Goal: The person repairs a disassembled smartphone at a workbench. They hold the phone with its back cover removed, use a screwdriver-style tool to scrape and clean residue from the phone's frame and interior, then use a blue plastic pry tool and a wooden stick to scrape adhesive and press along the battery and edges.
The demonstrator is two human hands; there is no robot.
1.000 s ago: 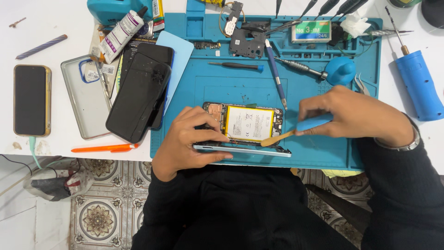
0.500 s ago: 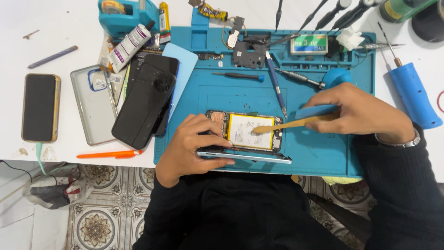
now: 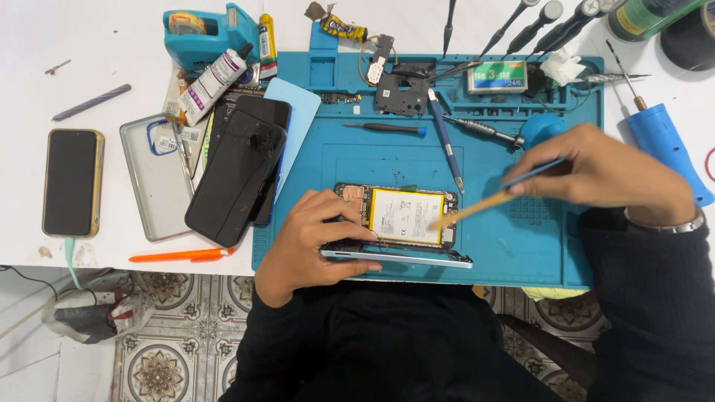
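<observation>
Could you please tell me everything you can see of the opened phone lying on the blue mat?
The opened phone lies flat, back cover off, near the front edge of the blue mat. Its pale yellow-white battery fills the middle, with dark circuitry and a copper patch at the left end. A separated silvery panel lies along its near side. The left hand grips its left end; the right hand holds a thin brush whose tip touches the battery's right edge.
</observation>
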